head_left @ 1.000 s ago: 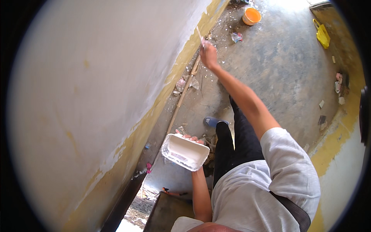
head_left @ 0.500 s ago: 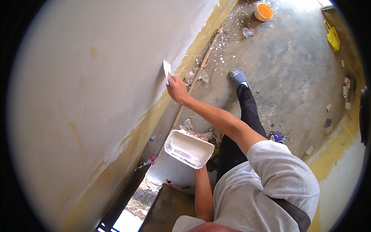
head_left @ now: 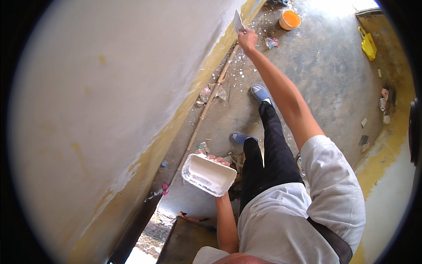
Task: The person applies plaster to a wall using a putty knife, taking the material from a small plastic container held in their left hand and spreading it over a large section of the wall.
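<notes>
My right hand [head_left: 248,39] is stretched far out at the upper middle, its fingers closed round a putty knife [head_left: 238,22]. The pale flat blade is held up against or just beside the wall [head_left: 127,83], near the edge where white coating meets yellow paint; contact cannot be made out. Lower down, my left hand [head_left: 216,159] supports a white rectangular tray [head_left: 206,170], its fingertips curled over the far rim. Whitish paste smears coat the tray's inside and edges. Most of the left palm is hidden under the tray.
A long pole [head_left: 204,115] lies along the wall's foot, beside crumpled plastic [head_left: 205,93] and white flecks. Farther off stand an orange bucket [head_left: 290,20] and a yellow bag [head_left: 368,45]. Rubble [head_left: 383,105] lines the right wall. A dark board [head_left: 189,240] is at the bottom.
My right hand has swept the putty knife up and away along the wall, the arm straightening. The tray has shifted slightly left and down. A second slippered foot now shows.
</notes>
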Tool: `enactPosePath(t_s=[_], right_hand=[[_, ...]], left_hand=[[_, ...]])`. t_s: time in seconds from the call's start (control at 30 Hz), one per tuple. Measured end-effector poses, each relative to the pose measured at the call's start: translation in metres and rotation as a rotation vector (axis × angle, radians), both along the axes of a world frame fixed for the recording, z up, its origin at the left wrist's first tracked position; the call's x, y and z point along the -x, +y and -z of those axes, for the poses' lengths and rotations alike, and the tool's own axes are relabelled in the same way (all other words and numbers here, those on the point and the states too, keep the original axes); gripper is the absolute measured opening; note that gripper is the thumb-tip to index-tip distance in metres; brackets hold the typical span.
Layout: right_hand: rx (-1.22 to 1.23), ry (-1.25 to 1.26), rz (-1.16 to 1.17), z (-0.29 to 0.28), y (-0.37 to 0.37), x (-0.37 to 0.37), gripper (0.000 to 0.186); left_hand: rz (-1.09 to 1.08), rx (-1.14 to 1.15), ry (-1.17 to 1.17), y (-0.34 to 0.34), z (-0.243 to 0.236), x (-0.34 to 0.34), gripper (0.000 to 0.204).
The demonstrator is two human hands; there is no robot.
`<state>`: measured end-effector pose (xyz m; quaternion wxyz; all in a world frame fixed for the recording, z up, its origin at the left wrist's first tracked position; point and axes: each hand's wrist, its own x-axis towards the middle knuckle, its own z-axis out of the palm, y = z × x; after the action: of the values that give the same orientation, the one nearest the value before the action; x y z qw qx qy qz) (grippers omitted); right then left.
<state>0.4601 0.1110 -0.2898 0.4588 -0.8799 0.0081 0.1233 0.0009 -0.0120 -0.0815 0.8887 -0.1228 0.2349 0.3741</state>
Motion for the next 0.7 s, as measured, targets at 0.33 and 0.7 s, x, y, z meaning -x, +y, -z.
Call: enactPosePath(t_s=[0.33, 0.7], right_hand=[[-0.225, -0.177, -0.112, 0.004, 0.06, 0.147, 0.012], [-0.515, 0.441, -0.271, -0.009, -0.004, 0.257, 0.02]], left_hand=[[-0.04, 0.032, -0.003, -0.001, 0.008, 0.014, 0.073], [-0.014, -0.028, -0.019, 0.003, 0.011, 0.014, 0.071]])
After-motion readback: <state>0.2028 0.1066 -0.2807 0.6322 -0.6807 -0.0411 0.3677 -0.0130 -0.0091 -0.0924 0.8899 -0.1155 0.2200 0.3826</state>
